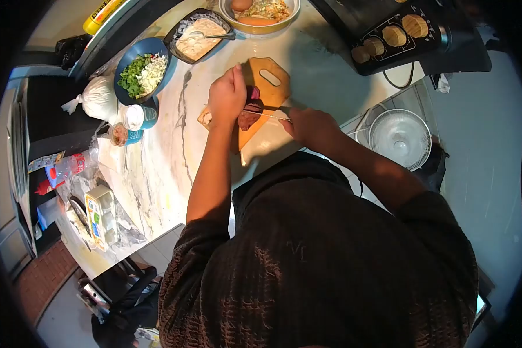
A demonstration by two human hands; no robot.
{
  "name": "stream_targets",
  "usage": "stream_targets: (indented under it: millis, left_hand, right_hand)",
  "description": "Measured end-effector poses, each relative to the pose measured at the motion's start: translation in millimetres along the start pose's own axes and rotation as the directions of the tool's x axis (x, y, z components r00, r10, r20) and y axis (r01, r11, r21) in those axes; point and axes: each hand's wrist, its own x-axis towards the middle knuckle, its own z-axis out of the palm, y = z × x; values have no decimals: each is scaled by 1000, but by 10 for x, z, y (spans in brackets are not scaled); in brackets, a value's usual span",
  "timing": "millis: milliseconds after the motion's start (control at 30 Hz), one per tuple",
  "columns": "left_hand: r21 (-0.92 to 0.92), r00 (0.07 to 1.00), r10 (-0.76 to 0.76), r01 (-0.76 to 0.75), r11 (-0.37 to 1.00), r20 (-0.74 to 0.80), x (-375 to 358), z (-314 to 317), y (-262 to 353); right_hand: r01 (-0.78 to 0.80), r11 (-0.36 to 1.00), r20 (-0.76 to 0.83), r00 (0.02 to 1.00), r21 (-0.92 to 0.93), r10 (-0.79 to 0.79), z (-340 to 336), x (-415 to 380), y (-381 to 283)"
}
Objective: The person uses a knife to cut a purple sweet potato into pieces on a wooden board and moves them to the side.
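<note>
On the wooden cutting board, dark red-purple pieces of food lie close together, a brighter purple one at the top. My left hand is closed at their left side, steadying them; its fingertips are mostly hidden. From the right, my right hand grips a knife by its handle, and the thin blade lies across the food. Left of my left wrist, a small pale piece rests at the board's corner.
A dark tray of creamy mix with a spoon, a bowl with eggs, and a blue bowl of chopped greens stand behind. Jars and a white bag sit left. A black appliance is at the right.
</note>
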Motion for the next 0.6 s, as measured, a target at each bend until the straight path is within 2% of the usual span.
stream_targets:
  millis: [233, 300, 400, 600]
  left_hand:
    - [71, 995, -89, 86, 994, 34, 29, 9, 47]
    - [46, 998, -70, 70, 996, 2, -36, 6, -18]
    - [48, 992, -122, 120, 992, 45, -22, -7, -32]
    - [36, 989, -143, 142, 989, 25, -27, -8, -42]
  right_hand:
    - [41, 999, -4, 999, -8, -41, 137, 47, 128]
    - [82, 997, -69, 994, -1, -82, 259, 49, 127]
    - [80, 996, -33, 996, 40, -79, 239, 86, 153]
    - [110, 994, -31, 993, -2, -110, 321, 145, 223]
